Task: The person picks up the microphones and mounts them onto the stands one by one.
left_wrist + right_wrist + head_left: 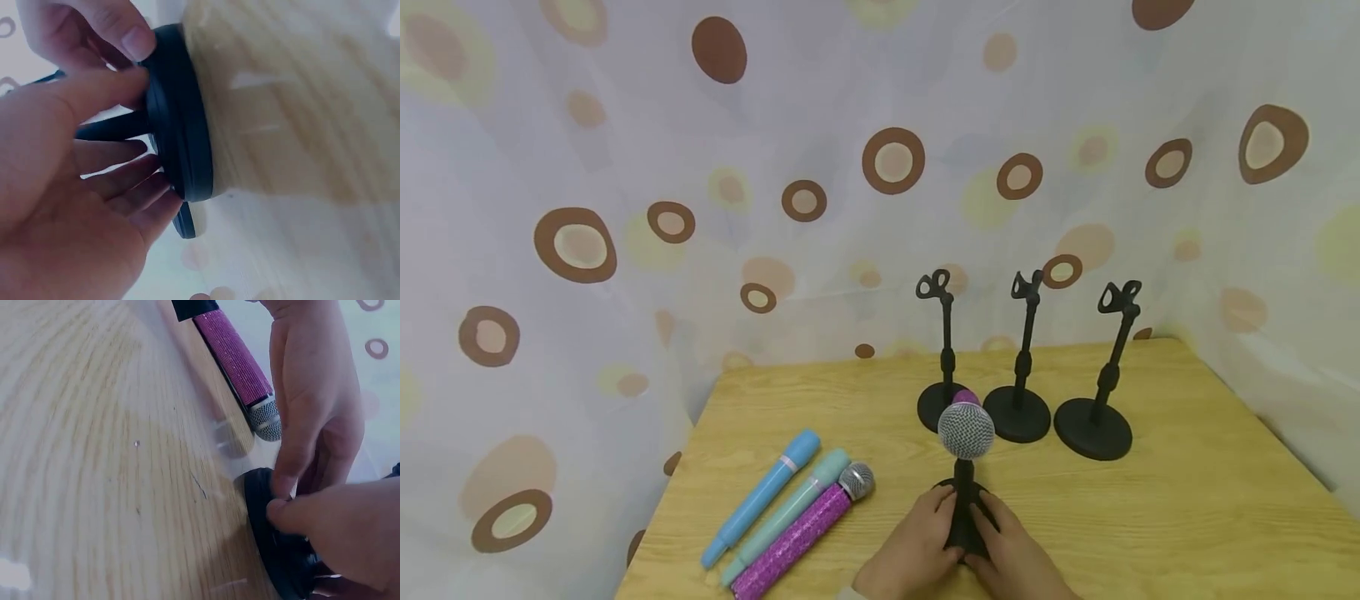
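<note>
A black microphone stand (964,483) is upright near the front of the table, carrying a microphone (966,430) whose silver mesh head faces me. A bit of purple shows behind that head. My left hand (917,542) holds the stand's round base from the left, fingertips and thumb against its top and edge. On the other side my right hand (1018,550) holds the same base, its thumb close to the left one. In the left wrist view the base (181,119) sits on the tabletop. The right wrist view partly hides the base (269,544) behind the fingers.
Left of the hands lie a blue microphone (763,496), a mint-green one (786,515) and a glittery purple one (793,542), side by side. Three black stands with bare clips, left (947,358), middle (1022,362) and right (1108,375), line the back. A dotted curtain (835,100) hangs behind.
</note>
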Motion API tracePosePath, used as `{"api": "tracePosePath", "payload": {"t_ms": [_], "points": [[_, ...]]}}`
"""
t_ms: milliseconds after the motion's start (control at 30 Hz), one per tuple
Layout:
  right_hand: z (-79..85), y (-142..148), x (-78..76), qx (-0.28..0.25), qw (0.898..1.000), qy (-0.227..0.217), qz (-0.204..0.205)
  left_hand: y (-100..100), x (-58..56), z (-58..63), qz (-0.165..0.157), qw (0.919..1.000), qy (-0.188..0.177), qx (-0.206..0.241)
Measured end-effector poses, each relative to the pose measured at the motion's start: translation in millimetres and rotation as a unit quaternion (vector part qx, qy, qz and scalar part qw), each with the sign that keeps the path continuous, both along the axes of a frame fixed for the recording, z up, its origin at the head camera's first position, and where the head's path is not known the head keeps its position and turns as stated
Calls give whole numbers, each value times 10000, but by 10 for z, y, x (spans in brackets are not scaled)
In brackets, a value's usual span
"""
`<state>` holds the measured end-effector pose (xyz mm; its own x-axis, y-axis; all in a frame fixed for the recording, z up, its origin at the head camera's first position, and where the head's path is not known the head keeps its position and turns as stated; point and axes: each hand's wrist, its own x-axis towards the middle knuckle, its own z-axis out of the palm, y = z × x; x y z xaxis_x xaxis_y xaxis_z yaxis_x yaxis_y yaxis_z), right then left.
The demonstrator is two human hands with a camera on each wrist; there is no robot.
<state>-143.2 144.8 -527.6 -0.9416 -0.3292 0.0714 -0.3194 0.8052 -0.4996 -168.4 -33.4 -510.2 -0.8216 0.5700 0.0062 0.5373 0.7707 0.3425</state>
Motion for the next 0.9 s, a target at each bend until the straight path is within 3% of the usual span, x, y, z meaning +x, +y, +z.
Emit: {"api": "tracePosePath", "payload": {"t_ms": [133,300,700,900], "points": [[22,-32,30,151,9999,-30,-65,15,67,-16,-130,9976,667,-159],[47,-57,36,228,9995,-148,-142,49,115,7,-69,9945,988,-347],[40,-118,-55,222,9980,553,192,73,55,-58,311,9914,979,-808],[62,-154,-173,371,9959,771,305,85,-37,-72,506,9859,1323,-890]]}}
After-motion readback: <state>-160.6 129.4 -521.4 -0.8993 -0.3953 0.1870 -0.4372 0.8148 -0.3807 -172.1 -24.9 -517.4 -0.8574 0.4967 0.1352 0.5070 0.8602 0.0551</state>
